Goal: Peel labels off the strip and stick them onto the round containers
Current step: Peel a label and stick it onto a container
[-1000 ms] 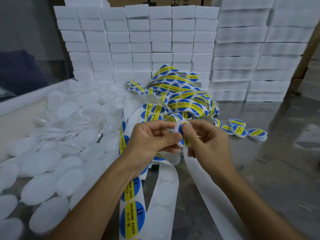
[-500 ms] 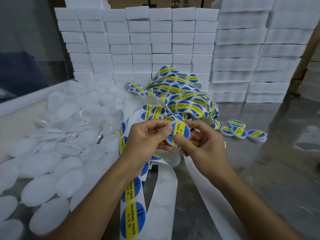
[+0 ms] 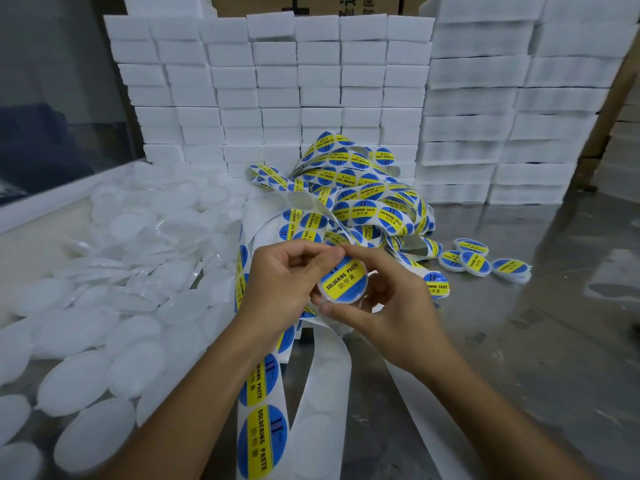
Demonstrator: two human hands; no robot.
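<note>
- Stacked white boxes (image 3: pixel 311 88) form a wall at the back — brown cardboard (image 3: pixel 311 3) above.
- A reflective grey tabletop (image 3: pixel 540 341) mirrors them.
- A glass pane (image 3: pixel 59 98) stands left.

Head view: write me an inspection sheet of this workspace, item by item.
Surface: shiny metal table, reflective.
Job's things: round container held in both hands, blue-yellow label on top; label strip trailing toward the camera; tangled strip pile behind; labelled containers at right; unlabelled white containers heaped left.
Clutter: peeled backing with empty circles.
Grippers: left hand and right hand both grip the container.
Cables: nothing seen.
Surroundings: stacked white boxes; cardboard above.
</note>
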